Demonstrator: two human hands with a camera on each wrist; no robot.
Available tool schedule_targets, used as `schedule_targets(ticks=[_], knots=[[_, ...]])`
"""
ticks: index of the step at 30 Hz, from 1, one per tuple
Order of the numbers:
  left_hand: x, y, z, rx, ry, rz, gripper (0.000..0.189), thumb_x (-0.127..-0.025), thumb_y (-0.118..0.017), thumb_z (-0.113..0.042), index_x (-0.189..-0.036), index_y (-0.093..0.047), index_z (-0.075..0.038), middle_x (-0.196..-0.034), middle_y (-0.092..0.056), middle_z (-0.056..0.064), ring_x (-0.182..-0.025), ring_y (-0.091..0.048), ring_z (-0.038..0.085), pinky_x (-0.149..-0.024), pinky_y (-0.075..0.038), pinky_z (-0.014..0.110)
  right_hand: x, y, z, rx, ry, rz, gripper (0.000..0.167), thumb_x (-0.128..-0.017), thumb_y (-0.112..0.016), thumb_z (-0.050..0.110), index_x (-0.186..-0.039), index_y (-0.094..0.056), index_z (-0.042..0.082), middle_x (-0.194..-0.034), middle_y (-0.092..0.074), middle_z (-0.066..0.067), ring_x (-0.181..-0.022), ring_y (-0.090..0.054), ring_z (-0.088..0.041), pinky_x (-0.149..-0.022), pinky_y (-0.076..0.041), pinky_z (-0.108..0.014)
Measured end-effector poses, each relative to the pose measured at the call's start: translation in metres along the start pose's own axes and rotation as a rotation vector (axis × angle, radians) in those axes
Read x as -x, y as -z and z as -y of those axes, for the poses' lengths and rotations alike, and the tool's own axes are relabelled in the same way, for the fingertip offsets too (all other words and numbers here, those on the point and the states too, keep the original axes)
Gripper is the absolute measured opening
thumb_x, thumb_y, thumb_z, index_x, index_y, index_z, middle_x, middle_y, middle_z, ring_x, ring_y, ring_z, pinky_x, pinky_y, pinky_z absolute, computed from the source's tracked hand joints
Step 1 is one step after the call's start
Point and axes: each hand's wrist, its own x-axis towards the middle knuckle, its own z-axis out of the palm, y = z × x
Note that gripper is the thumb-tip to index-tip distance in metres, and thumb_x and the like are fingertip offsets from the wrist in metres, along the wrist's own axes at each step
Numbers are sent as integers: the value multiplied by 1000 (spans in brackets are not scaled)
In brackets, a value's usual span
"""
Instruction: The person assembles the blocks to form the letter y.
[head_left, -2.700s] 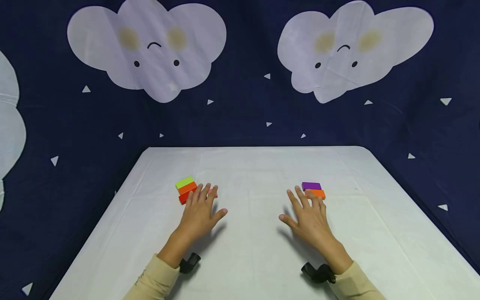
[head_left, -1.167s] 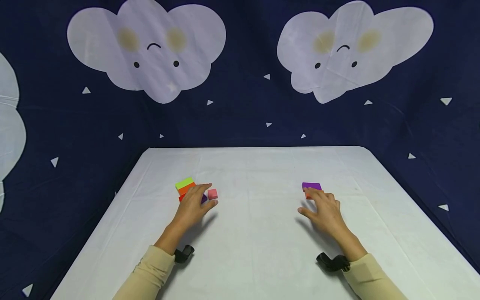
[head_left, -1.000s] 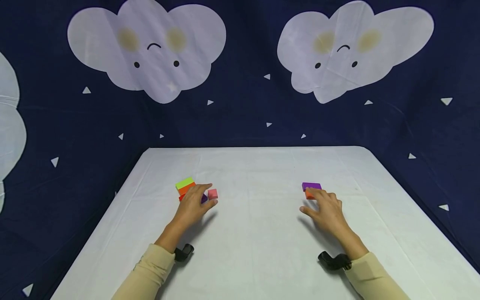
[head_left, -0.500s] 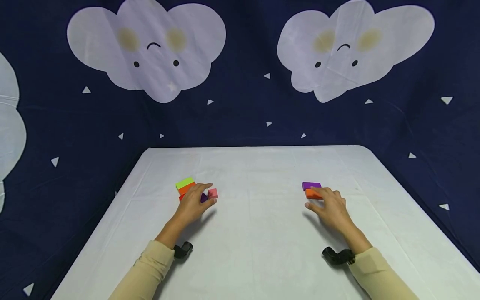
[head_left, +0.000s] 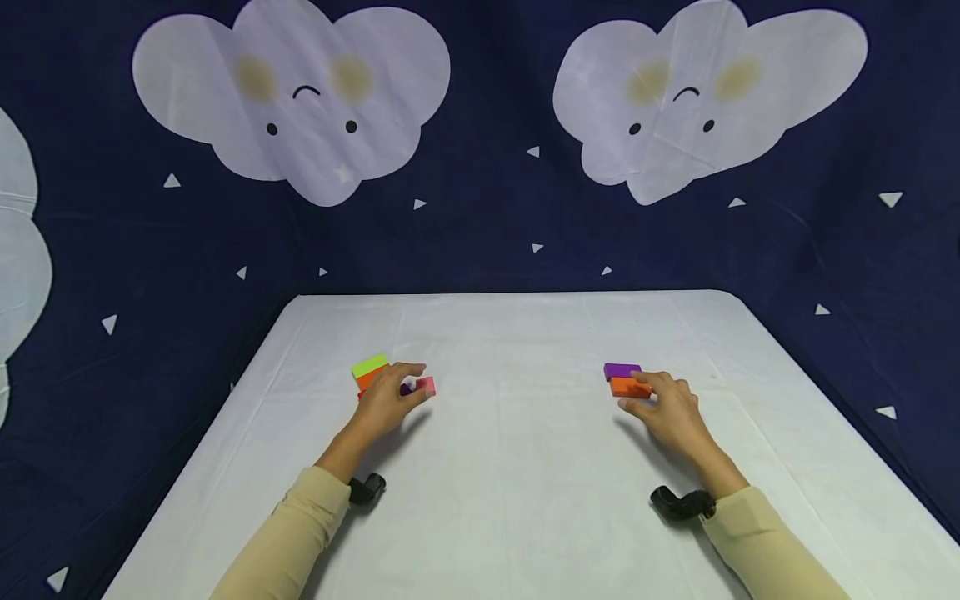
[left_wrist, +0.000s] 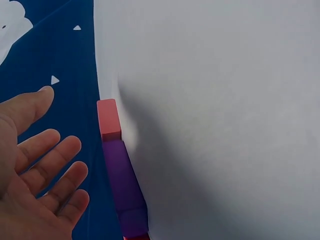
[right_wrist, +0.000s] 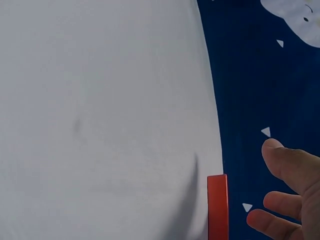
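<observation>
My left hand (head_left: pixel 382 404) hovers over the left group of small blocks, its fingers loosely bent and thumb apart. Around it show a lime block (head_left: pixel 370 365), an orange block (head_left: pixel 371 377), part of a red block and a pink block (head_left: pixel 427 385). In the left wrist view a purple block (left_wrist: pixel 121 175) lies end to end with the pink one, apart from the fingers. My right hand (head_left: pixel 672 417) is held at the right end of another orange block (head_left: pixel 627 387), thumb and fingers spread. A purple block (head_left: pixel 622 372) lies just behind that one. Neither hand visibly grips anything.
The blocks lie on a white-covered table (head_left: pixel 502 483). Behind and beside it hangs a dark blue cloth (head_left: pixel 480 225) with clouds and small triangles. A black wrist device (head_left: pixel 678 504) sits at the right cuff, with a similar one (head_left: pixel 367 490) at the left.
Earlier, both hands were spread flatter; their fingers have since bent. The right hand has drifted right, uncovering more of the orange block. Lately the left hand has shifted only slightly. The blocks stay put.
</observation>
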Motion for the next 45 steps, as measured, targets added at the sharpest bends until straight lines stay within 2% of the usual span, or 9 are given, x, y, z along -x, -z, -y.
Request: schedule_targets(ticks=[8, 15, 19, 27, 35, 45], knots=[[-8, -2, 7, -32, -27, -2, 46, -81, -72, -24, -122, -62, -4, -123, -63, 13, -119, -53, 30, -100, -41, 45, -2, 3, -5, -23, -29, 13, 61, -85, -66, 39, -131, -52, 2, -123, -55, -25, -103, -46, -38, -84, -29, -50], [-15, -2, 10, -16, 7, 23, 47, -81, -73, -27, -122, -62, -5, -125, -62, 12, -114, -53, 29, -96, -44, 44, -4, 7, -12, -43, -54, 15, 60, -86, -66, 39, -131, -51, 1, -125, -54, -24, -105, -47, -38, -85, -29, -50], [-17, -1, 11, -33, 6, 31, 45, -81, -73, -25, -120, -63, -5, -124, -63, 13, -111, -54, 29, -92, -45, 44, -6, 7, -17, -50, -78, 37, 62, -86, -65, 40, -132, -50, 1, -126, -53, -25, -107, -46, -38, -87, -30, -52], [-19, -1, 13, -6, 24, 32, 42, -80, -73, -23, -117, -65, -5, -123, -63, 13, -113, -53, 30, -95, -44, 45, -14, 8, -23, -51, -106, 56, 60, -86, -66, 38, -130, -51, 0, -125, -54, -24, -106, -47, -38, -83, -32, -50], [-22, -1, 13, -19, -4, 34, 39, -80, -71, -18, -115, -66, -3, -120, -65, 14, -114, -51, 31, -96, -42, 45, -19, 7, -29, -34, -130, 78, 60, -85, -67, 35, -130, -51, 0, -127, -55, -24, -104, -46, -37, -84, -28, -51], [-24, -5, 15, -31, -15, 28, 36, -79, -73, -18, -113, -68, -5, -114, -68, 13, -108, -52, 29, -92, -43, 42, -25, 5, -34, -74, -186, 126, 60, -84, -68, 36, -131, -52, 3, -123, -55, -26, -108, -41, -38, -85, -27, -51]])
